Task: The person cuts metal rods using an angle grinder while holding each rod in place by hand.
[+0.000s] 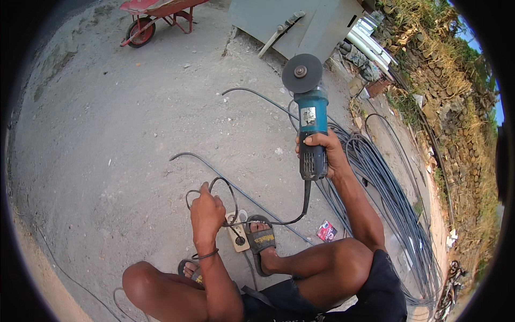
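Observation:
My right hand point(328, 153) grips the body of a teal and black angle grinder point(311, 121), held up with its grey cutting disc point(302, 73) pointing away from me. The grinder's black cord point(300, 212) hangs down and runs left to a white socket strip point(237, 236) on the ground by my sandalled foot point(261, 239). My left hand point(206, 212) is closed on a loop of that black cord point(228, 188), just above the socket strip. I am squatting on bare concrete.
A large bundle of thin dark steel rods point(386, 188) lies curved along the ground at my right. A bent rod point(214, 163) lies ahead of me. A red wheelbarrow point(155, 13) stands far left, a grey metal box point(300, 24) and white pipes point(367, 37) behind. A small red packet point(326, 231) lies by my knee.

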`<state>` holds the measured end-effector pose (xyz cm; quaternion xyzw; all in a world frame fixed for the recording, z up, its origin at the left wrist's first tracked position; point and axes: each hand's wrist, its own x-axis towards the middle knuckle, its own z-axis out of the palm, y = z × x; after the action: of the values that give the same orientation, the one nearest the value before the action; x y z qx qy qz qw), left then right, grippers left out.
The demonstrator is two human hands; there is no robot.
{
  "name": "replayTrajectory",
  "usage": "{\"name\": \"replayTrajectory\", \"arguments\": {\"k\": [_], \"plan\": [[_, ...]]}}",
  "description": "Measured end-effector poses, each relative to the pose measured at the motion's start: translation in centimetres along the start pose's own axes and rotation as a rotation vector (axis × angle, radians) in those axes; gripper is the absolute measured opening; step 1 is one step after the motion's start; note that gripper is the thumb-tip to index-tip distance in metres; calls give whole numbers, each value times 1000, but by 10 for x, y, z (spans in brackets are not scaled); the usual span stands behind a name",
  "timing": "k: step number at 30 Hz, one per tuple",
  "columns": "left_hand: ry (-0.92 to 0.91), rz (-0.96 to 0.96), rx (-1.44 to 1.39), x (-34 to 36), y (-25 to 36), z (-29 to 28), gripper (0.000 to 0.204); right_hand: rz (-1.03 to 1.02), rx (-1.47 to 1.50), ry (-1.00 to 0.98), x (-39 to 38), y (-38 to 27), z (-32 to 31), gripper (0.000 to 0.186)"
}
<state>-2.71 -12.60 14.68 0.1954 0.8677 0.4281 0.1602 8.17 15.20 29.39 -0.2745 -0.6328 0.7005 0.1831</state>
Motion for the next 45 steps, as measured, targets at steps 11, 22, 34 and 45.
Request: {"name": "replayTrajectory", "arguments": {"k": [11,22,34,45], "plan": [[-827,535,-140,-47,84,90,46,-62,157,339,-123,-34,-12,45],[-440,264,-130,-69,69,133,60,-187,27,397,-116,-43,-30,44],[-55,409,122,-50,50,208,51,-266,-34,423,-126,-21,-109,49],[-1213,306,-163,-110,127,284,53,-40,-233,217,-81,-74,-307,54]]}}
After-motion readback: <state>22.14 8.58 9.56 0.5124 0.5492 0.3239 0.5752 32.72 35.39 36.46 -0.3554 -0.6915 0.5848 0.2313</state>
